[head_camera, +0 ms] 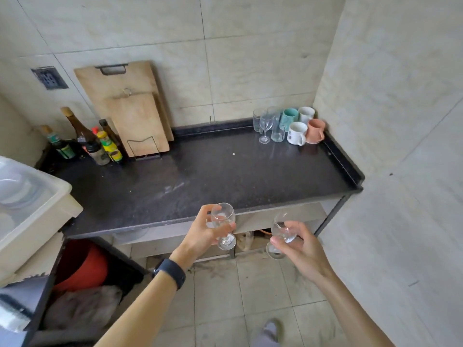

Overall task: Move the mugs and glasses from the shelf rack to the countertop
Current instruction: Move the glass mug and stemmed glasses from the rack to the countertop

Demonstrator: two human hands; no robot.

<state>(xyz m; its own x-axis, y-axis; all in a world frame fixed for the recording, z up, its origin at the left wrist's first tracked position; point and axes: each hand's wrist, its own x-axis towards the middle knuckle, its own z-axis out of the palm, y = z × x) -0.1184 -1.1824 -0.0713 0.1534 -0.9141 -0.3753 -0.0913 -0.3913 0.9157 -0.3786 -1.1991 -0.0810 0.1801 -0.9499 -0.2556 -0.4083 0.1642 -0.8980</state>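
My left hand (203, 234) grips a clear wine glass (223, 216) by its bowl, just in front of the dark countertop's (200, 176) front edge. My right hand (303, 246) holds a second clear wine glass (280, 227), tilted, lower and to the right, below counter height. In the counter's back right corner stand several clear glasses (266, 123) and mugs: a teal mug (289, 117), a white mug (306, 113), a white patterned mug (297, 133) and a salmon mug (316, 131).
Two wooden cutting boards (130, 108) lean on the wall at the back left, beside several sauce bottles (95, 141). A lidded plastic box (25, 196) sits at the left. Below it is a red bucket (82, 266) in a dark cabinet. Tiled walls close in the right.
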